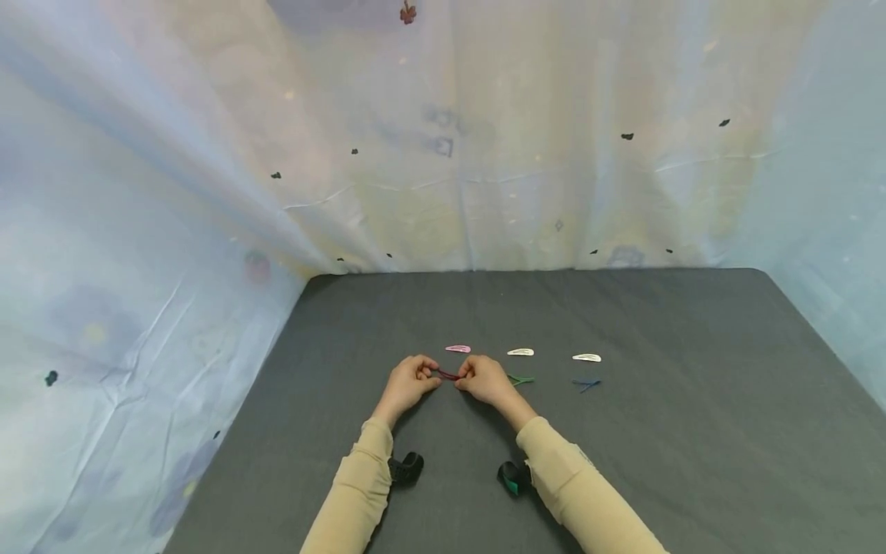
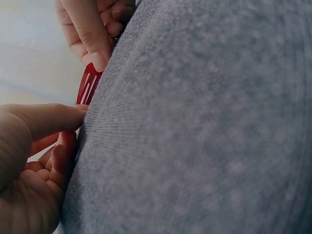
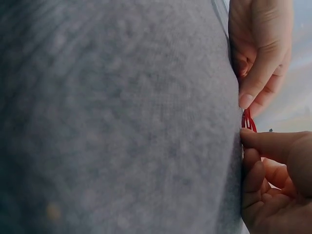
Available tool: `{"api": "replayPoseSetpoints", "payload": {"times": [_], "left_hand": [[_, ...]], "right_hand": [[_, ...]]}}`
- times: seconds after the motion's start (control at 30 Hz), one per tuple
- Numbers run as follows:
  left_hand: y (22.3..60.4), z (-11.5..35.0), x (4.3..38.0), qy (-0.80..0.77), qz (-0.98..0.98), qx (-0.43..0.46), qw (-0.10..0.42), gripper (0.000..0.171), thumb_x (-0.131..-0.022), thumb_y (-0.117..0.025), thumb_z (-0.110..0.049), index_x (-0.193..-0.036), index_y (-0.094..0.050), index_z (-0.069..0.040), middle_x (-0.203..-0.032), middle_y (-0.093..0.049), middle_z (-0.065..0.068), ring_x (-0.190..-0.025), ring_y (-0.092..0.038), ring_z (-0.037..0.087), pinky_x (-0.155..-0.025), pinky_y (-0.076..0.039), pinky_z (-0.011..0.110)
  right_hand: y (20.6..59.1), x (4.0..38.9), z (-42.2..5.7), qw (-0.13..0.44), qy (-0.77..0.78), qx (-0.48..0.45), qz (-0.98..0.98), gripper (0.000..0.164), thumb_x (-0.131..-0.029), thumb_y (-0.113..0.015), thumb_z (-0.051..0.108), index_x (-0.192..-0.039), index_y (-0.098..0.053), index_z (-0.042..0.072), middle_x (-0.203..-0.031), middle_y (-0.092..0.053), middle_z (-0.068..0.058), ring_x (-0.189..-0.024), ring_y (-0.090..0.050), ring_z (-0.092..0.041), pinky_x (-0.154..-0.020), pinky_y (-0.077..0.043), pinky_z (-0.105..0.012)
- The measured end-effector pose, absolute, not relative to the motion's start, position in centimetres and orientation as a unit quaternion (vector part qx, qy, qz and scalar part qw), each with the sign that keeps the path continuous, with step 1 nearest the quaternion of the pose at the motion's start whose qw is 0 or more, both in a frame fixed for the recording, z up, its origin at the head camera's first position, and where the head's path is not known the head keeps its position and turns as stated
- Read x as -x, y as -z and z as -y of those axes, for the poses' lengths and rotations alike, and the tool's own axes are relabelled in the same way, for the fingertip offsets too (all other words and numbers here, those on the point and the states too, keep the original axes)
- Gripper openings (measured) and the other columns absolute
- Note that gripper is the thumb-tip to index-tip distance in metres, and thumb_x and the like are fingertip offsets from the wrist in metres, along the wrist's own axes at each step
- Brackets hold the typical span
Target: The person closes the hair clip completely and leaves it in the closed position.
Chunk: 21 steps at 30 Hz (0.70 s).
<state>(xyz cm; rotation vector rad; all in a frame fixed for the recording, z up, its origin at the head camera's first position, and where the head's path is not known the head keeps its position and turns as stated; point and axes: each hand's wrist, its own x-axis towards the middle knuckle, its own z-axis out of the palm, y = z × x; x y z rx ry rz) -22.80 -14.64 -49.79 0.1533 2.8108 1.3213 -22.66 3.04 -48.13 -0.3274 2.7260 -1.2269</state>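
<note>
1. Grip: both narrow, fingertip pinches. Left hand (image 1: 408,381) has one end of the red snap clip (image 1: 448,375), right hand (image 1: 486,378) has the other.
2. Clip sits between the hands, low over the dark grey cloth (image 1: 664,462), on the person's side of the pink snap clip (image 1: 458,348). Can't tell if it touches the cloth.
3. Its slotted frame shows in the left wrist view. Leaf looks partly sprung from frame (fingers hide both ends, so don't quote me).
4. Neighbours for reference: green snap clip (image 1: 522,380) and blue snap clip (image 1: 587,384) look splayed; middle cream snap clip (image 1: 521,352) and right cream snap clip (image 1: 587,358) look flat, like the pink one.
5. My read from over here: step in hand is working the clip's spring. Hold the hinge end firmly, flex with the other thumb, one smooth push through the snap point.
6. Force along the centreline, no twist; thin metal would likely kink.
7. Fingertips out of the gap. A snap could nip skin or flip the clip loose.
8. Watch the right knuckles, green clip's just beside them.
</note>
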Motion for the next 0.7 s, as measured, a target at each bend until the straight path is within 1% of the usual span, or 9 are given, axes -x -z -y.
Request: {"api": "replayPoseSetpoints", "payload": {"times": [0.33, 0.5, 0.7], "left_hand": [[49.79, 14.63, 22.81, -0.428, -0.903, -0.049, 0.006, 0.019, -0.076, -0.075, -0.009, -0.092, -0.065, -0.005, -0.080, -0.052, 0.004, -0.067, -0.046, 0.010, -0.060, -0.036, 0.020], [49.52, 14.51, 22.82, -0.426, -0.904, -0.038, 0.010, 0.019, -0.076, -0.075, -0.010, -0.092, -0.065, -0.005, -0.081, -0.053, 0.003, -0.067, -0.047, 0.010, -0.060, -0.037, 0.020], [49.28, 14.40, 22.62, -0.427, -0.904, -0.030, 0.013, 0.018, -0.076, -0.075, -0.010, -0.090, -0.065, -0.005, -0.080, -0.053, 0.004, -0.067, -0.047, 0.010, -0.059, -0.038, 0.020]], "right_hand": [[47.69, 22.38, -2.94, 0.046, 0.395, 0.115, -0.910, 0.012, -0.077, -0.072, 0.011, -0.076, -0.061, 0.006, -0.067, -0.051, -0.002, -0.060, -0.044, -0.012, -0.055, -0.033, -0.022], [47.56, 22.24, -2.84, 0.033, 0.383, 0.121, -0.915, 0.013, -0.078, -0.071, 0.012, -0.074, -0.061, 0.006, -0.068, -0.051, -0.003, -0.062, -0.044, -0.013, -0.056, -0.032, -0.023], [47.61, 22.04, -2.76, 0.037, 0.374, 0.112, -0.920, 0.013, -0.080, -0.071, 0.014, -0.074, -0.061, 0.007, -0.070, -0.051, -0.003, -0.062, -0.044, -0.013, -0.055, -0.032, -0.022]]}}
